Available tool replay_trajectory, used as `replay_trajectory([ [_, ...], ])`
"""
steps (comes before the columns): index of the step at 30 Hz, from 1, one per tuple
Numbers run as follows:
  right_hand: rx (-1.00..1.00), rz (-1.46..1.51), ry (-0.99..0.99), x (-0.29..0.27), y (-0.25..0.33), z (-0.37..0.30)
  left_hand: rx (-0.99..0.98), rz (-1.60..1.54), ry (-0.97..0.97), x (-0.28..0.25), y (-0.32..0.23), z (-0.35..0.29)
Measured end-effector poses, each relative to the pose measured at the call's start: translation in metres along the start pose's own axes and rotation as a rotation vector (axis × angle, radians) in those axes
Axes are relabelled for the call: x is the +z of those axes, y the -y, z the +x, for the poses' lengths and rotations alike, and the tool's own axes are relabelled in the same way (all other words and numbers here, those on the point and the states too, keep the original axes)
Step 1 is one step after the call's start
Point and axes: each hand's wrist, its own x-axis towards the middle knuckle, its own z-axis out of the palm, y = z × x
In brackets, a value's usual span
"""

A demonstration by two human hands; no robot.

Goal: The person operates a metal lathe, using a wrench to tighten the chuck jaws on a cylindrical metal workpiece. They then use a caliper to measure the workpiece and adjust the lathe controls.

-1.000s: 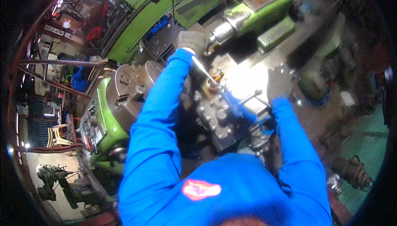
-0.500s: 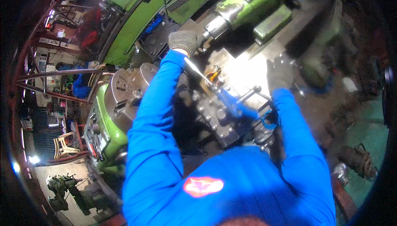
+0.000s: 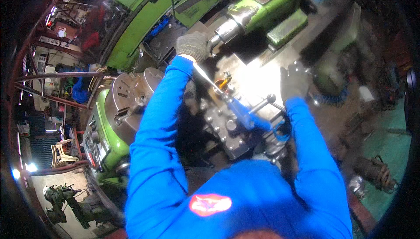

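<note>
My left hand, in a grey knitted glove, is closed at the shiny metal quill of a green tailstock. Its fingers are partly hidden, so what lies inside them cannot be made out. By my left wrist, a thin bright rod slopes down to a blue tool-like piece over the tool slide. My right hand, in a dark glove, is beside the glaring metal surface, just beyond a ball-ended lever. Dimness and glare obscure its fingers.
A large round chuck is on the left, against green machine casing. Small orange and yellow bits sit by the slide. A blue ring-shaped piece lies near my right sleeve. A rusty machine part stands at lower right.
The view has shifted slightly, carrying much of the scene a little left. Both hands keep nearly the same places on the machine; no grip has visibly changed.
</note>
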Motion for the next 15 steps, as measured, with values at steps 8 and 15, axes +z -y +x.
replay_trajectory([
  [8, 0.0, 0.039, -0.014, 0.001, -0.002, -0.004, -0.009, 0.046, 0.1, 0.001, -0.001, 0.011],
  [15, -0.045, -0.03, -0.019, 0.018, -0.011, -0.001, 0.14, 0.088, 0.161, -0.014, 0.002, 0.006],
])
